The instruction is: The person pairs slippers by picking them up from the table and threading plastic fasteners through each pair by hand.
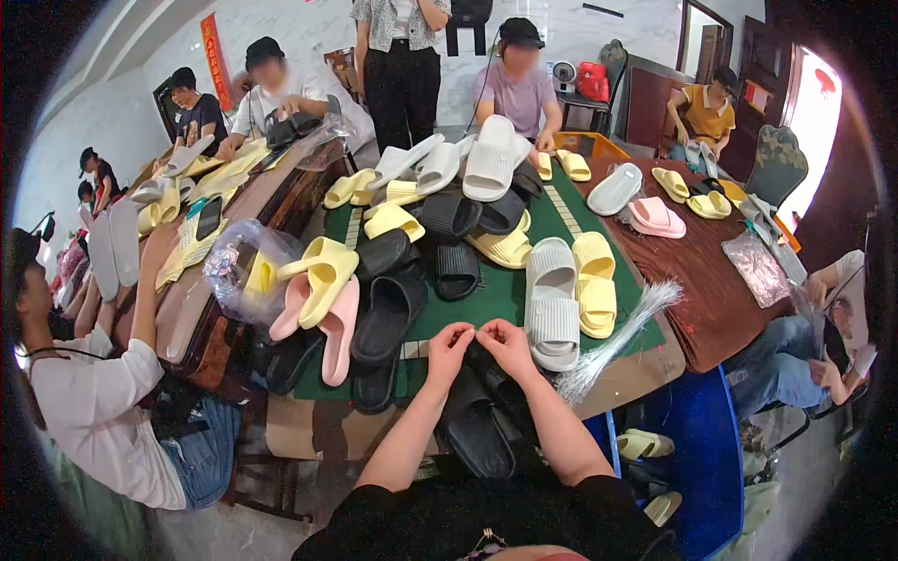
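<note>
My left hand (451, 352) and my right hand (506, 346) meet over the near edge of the table, fingertips pinched close together. Whatever they hold, if anything, is too small to make out. Below them, between my forearms, a black slipper (478, 432) lies at the table's edge, partly covered by my right arm. Just right of my right hand stand a grey ribbed slipper (552, 297) and a yellow ribbed slipper (595, 283). Left of my left hand are a black slipper (388, 316), a pink slipper (338, 338) and a yellow slipper (327, 278).
More slippers pile up on the green table mat (571, 213). A bundle of thin white strands (625, 337) lies at the right, above a blue bin (697, 458) holding slippers. A clear plastic bag (245, 271) lies at the left. Several people work around the tables.
</note>
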`<state>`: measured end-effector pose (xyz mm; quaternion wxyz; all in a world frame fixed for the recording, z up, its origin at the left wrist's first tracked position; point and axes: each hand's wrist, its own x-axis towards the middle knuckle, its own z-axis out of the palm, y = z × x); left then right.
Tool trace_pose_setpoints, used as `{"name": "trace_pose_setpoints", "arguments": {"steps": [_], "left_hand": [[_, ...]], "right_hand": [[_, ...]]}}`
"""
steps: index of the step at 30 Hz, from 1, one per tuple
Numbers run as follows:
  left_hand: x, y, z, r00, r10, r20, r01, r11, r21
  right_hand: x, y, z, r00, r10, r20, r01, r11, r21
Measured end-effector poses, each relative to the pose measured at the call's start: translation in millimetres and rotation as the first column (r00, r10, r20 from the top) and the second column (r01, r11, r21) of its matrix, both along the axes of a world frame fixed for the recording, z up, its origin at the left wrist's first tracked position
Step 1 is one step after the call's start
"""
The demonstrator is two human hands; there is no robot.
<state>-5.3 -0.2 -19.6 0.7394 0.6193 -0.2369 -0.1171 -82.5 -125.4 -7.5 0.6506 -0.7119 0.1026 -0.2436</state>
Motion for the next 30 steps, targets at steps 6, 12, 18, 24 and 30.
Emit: {"name": "trace_pose_setpoints", "arguments": {"steps": [6, 12, 18, 24, 30], "left_hand": [[-0.1, 0.5, 5.4, 1.0, -0.024, -0.009, 0.024, 1.0, -0.015], [3.4, 1.6, -2.2, 0.999, -0.029, -0.022, 0.029, 0.999, -0.035], [5.5, -1.7, -7.0, 0.997, -0.032, 0.065, 0.035, 0.999, -0.042], [6.3, 1.2, -12.7, 0.995, -0.01, 0.104, 0.008, 1.0, 0.016], [5.4, 0.4, -11.5, 0.99, 0.028, 0.135, -0.039, 0.996, 0.08]], "right_hand": [[1.8, -1.6, -1.0, 1.0, 0.002, -0.002, -0.002, 1.0, 0.0], [-1.6, 3.2, 7.0, 1.0, 0.013, 0.006, -0.013, 1.0, -0.018], [-1.5, 2.2, 1.3, 0.999, 0.004, 0.033, -0.002, 0.999, -0.05], [-3.2, 4.8, -1.3, 1.0, -0.004, 0.025, 0.006, 0.995, -0.1], [-2.7, 5.6, -4.3, 0.999, -0.025, 0.021, 0.027, 0.995, -0.095]]}}
